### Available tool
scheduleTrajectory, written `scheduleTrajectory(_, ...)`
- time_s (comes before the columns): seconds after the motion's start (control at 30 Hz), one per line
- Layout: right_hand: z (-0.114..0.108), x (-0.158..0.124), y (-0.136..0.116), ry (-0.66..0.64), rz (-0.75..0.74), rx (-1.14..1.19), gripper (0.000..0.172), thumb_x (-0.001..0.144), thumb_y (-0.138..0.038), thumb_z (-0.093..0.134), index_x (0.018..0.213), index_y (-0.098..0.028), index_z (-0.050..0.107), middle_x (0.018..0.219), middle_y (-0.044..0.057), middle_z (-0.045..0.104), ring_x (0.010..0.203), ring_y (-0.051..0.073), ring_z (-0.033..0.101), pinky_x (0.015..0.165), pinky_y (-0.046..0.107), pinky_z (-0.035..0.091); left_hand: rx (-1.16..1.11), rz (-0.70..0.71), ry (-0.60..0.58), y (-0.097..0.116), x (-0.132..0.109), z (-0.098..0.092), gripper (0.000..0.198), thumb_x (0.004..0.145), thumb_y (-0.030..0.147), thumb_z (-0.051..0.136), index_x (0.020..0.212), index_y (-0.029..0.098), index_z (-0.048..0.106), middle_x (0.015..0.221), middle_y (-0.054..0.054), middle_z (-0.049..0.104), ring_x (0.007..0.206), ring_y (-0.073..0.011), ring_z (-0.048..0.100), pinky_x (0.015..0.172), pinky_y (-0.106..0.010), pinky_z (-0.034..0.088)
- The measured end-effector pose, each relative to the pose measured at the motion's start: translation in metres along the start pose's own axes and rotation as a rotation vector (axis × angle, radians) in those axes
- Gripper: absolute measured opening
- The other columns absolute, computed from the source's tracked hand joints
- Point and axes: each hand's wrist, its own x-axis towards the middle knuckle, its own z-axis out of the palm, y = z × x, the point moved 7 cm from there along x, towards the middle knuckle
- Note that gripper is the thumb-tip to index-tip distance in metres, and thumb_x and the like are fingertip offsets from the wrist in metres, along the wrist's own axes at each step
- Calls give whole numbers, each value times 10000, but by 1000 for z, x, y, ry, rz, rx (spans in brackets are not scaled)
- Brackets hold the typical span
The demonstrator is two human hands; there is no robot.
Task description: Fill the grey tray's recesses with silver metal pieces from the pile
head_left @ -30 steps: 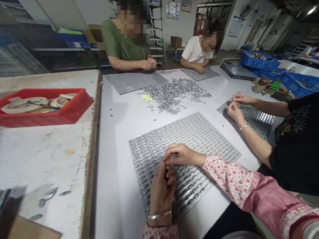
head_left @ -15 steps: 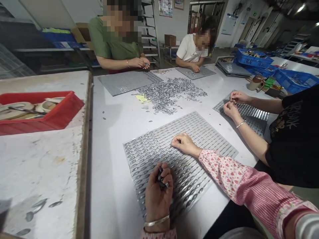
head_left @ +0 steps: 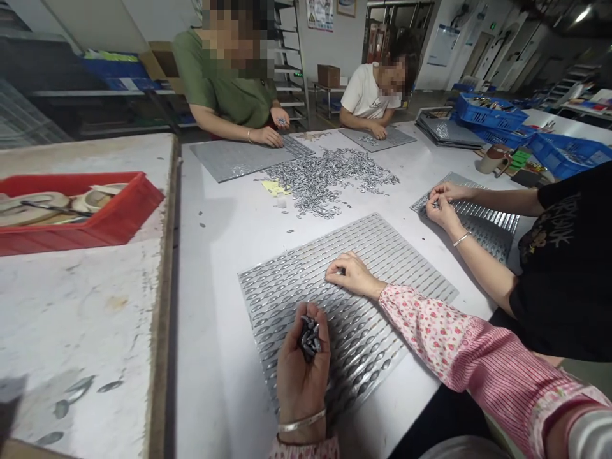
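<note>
A grey moulded tray (head_left: pixel 296 280) with rows of small oval pockets lies on the white table in front of me. My left hand (head_left: pixel 302 370) rests on its near part, palm up and cupped around a handful of small dark metal pieces (head_left: pixel 309 336). My right hand (head_left: pixel 349 274) lies on the middle of the tray, fingertips pinched down onto a pocket; what they hold is too small to see. A large loose pile of the same metal pieces (head_left: pixel 329 177) lies further back at the table's centre.
A person in black (head_left: pixel 564 255) at my right works on another tray (head_left: pixel 482 220). Two more people sit at the far side with trays (head_left: pixel 234 158). A red bin (head_left: pixel 81 210) stands on the left bench. Blue crates (head_left: pixel 492 115) and a mug (head_left: pixel 491 160) are at the back right.
My hands have parted: the right moved out onto the tray's middle, the left drew back and opened its palm upward, showing the metal pieces. The view shifted slightly.
</note>
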Motion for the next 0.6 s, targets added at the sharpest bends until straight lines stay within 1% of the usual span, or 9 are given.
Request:
scheduleTrajectory(0.1, 12, 7, -6, -95, -67, -58, 98, 813, -304, 704, 794, -211, 726, 841, 15, 655, 864, 159, 507, 839, 284, 322, 4, -44, 25, -3, 1, -3, 267, 950, 88, 371, 914, 114, 634, 762, -63, 698, 682, -112, 692, 616, -194, 591)
scheduleTrajectory(0.2, 19, 11, -5, -163, -103, -83, 98, 810, -322, 712, 814, -226, 729, 868, 11, 658, 887, 166, 497, 822, 282, 307, 58, -48, 15, -4, 2, -3, 262, 951, 95, 380, 861, 124, 624, 752, -52, 677, 651, -99, 673, 566, -172, 575)
scheduleTrajectory(0.3, 19, 13, -3, -181, -133, -97, 124, 824, -355, 696, 836, -236, 732, 879, 9, 657, 902, 172, 488, 801, 286, 291, 116, 0, -1, -4, 1, 0, 231, 936, 76, 418, 884, 130, 636, 802, -51, 680, 683, -97, 668, 576, -172, 573)
scheduleTrajectory(0.4, 18, 12, -2, -174, -140, -105, 126, 824, -353, 696, 837, -233, 733, 874, 14, 655, 914, 178, 489, 807, 294, 292, 147, 36, -60, -6, 0, 5, 229, 936, 76, 426, 903, 133, 645, 767, -29, 642, 629, -68, 622, 540, -142, 542)
scheduleTrajectory(0.5, 12, 9, -11, -129, -135, -9, 103, 822, -301, 700, 818, -200, 717, 857, 15, 665, 900, 168, 518, 836, 298, 324, 162, 55, -104, -6, 0, 7, 233, 942, 82, 420, 921, 129, 647, 733, -11, 592, 589, -47, 572, 500, -110, 496)
scheduleTrajectory(0.57, 4, 4, -23, -96, -154, 140, 99, 812, -270, 707, 827, -173, 697, 845, 13, 674, 870, 152, 549, 846, 291, 360, 178, 66, -108, -6, 0, 7, 220, 941, 79, 427, 939, 121, 642, 734, -4, 575, 578, -38, 552, 483, -97, 470)
scheduleTrajectory(0.6, 1, 0, -31, -106, -177, 229, 117, 803, -269, 715, 845, -163, 688, 846, 13, 675, 849, 143, 564, 835, 283, 383, 185, 70, -106, -6, 1, 7, 214, 940, 76, 428, 940, 116, 639, 732, 0, 567, 567, -32, 541, 471, -90, 455)
